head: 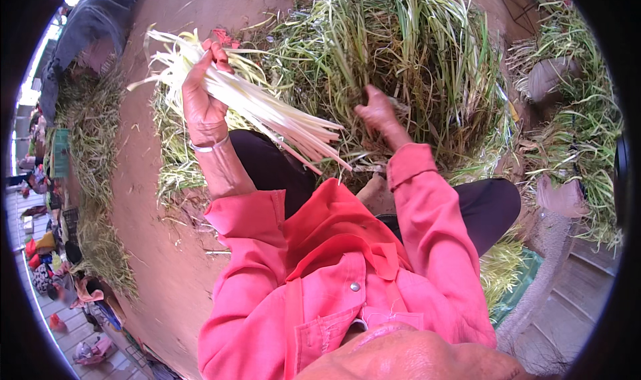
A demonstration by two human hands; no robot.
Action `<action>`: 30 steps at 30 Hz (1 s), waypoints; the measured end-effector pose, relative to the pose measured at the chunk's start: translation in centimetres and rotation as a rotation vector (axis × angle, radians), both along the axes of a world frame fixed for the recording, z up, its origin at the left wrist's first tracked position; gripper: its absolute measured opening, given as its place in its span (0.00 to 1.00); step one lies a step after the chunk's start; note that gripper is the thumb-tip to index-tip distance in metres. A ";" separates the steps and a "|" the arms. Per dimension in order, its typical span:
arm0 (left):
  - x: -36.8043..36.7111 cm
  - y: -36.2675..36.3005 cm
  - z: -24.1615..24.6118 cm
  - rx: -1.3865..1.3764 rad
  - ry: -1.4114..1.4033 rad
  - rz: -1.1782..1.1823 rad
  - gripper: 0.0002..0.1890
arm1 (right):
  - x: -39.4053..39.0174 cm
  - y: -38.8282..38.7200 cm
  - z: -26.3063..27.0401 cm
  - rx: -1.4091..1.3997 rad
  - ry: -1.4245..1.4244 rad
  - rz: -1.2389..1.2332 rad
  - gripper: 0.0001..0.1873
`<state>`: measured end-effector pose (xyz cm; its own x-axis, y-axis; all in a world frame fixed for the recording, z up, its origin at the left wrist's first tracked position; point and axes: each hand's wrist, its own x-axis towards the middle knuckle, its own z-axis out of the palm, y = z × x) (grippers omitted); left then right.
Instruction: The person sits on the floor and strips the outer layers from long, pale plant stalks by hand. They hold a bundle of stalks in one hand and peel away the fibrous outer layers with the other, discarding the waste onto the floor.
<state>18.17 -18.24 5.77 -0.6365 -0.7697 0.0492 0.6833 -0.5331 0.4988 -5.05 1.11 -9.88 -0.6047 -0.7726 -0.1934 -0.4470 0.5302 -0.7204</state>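
Note:
My left hand (203, 92), with a silver bangle (210, 146) at the wrist, is raised on the left. It grips a bunch of long pale vegetable stalks (270, 112), whose cut-looking ends point down to the right. Yellowish leaf tips fan out beyond my fingers. My right hand (379, 112) reaches into the front of a large heap of green leafy stalks (440, 64). Its fingertips are partly lost among the leaves, so whether they pinch any stalk cannot be told.
Pale leaves (180, 174) lie beside my left knee (270, 159). Another leafy heap (593, 124) stands at the right, and a strip of leaves (95, 179) runs along the left over the brown floor (150, 260). A green crate (61, 152) and assorted bags are at the far left.

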 end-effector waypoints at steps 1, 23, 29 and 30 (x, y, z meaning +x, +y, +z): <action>0.0 0.0 0.0 0.018 -0.022 -0.001 0.15 | -1.3 1.0 1.1 -0.106 -0.043 0.057 0.17; -4.8 2.3 -2.0 0.012 -0.408 -0.114 0.12 | -3.9 4.3 3.7 -0.360 -0.706 -0.045 0.10; -8.9 5.7 -4.7 0.133 -0.533 -0.182 0.11 | -2.4 4.0 4.2 -0.469 -0.770 0.005 0.07; -9.4 6.2 -5.2 0.137 -0.573 -0.215 0.10 | -2.2 4.0 4.4 -0.475 -0.773 0.010 0.07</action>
<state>8.74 -12.06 0.56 -0.6737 -0.5968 -0.4359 0.1978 -0.7139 0.6717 -7.26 5.13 -5.49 -0.4317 -0.8791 -0.2022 0.2488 0.0995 -0.9634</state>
